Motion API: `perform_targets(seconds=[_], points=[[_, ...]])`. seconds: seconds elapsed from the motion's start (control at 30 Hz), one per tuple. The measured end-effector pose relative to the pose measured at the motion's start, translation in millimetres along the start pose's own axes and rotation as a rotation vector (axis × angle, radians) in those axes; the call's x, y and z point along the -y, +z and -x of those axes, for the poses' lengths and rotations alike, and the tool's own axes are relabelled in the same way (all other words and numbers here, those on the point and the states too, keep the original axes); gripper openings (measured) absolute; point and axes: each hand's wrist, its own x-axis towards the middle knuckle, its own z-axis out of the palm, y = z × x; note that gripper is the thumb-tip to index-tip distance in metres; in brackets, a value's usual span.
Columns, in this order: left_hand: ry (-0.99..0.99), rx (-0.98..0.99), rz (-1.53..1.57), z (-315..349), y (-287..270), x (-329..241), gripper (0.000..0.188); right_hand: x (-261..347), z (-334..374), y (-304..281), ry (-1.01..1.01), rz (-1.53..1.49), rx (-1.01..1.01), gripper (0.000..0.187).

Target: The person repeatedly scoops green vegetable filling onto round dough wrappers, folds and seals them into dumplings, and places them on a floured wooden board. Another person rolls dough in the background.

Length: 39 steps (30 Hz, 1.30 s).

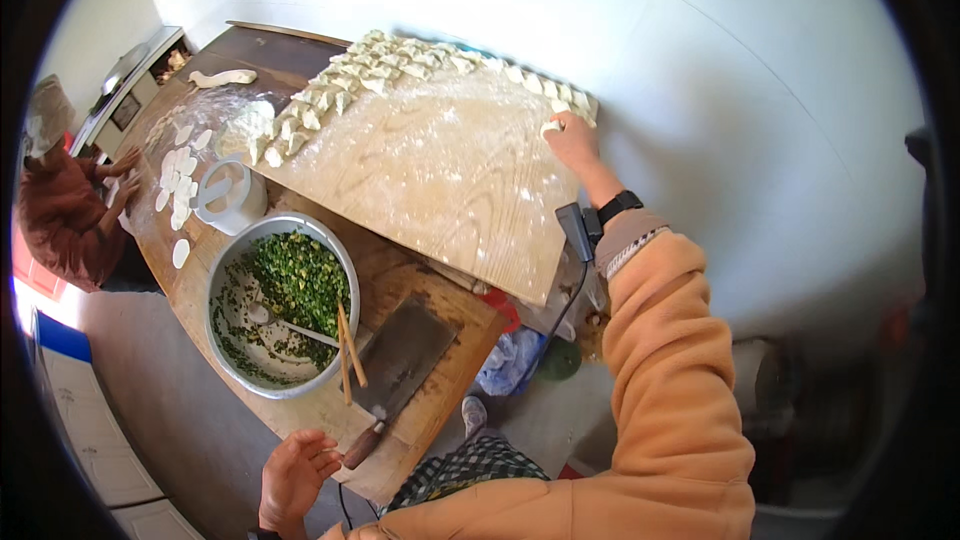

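At the right end of a floured wooden board (430,180), my right hand (574,140) has its fingers closed on a pale dumpling (551,127). Rows of dumplings (385,62) line the board's far and left edges, some close beside that hand. My left hand (297,472) is empty, fingers bent loosely and apart, near the table's front edge. Just right of it is the wooden handle of a cleaver (410,352), which lies flat on the table. A metal bowl (215,340) holds chopped green filling (300,275), a spoon (262,314) and chopsticks (346,355).
Left of the board stand a white container (228,198) and several round dough wrappers (178,175). A dough roll (222,79) lies farther back. Another person (75,200) works at the table's left side. Bags (512,360) lie below the board's right corner; a white wall rises behind it.
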Motion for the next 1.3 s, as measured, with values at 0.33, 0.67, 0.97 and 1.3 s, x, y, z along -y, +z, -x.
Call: perform_targets(seconds=[0.33,0.67,0.97,1.3], points=[[0.1,0.034,0.145,-9.6,31.2,0.8,0.034,0.5,-56.9,40.6,0.009,0.125,-0.185,0.055],[0.13,-0.165,0.075,-32.4,46.0,-11.9,0.033,-26.4,-67.6,45.1,-0.26,-0.108,-0.21,0.015],[0.054,-0.072,0.028,-50.3,4.1,-37.5,0.033,-57.8,55.9,1.5,-0.108,-0.42,-0.126,0.013],[0.005,0.247,0.016,-16.1,-145.0,-80.5,0.033,14.5,270.5,-14.1,-0.087,-0.404,-0.054,0.007]])
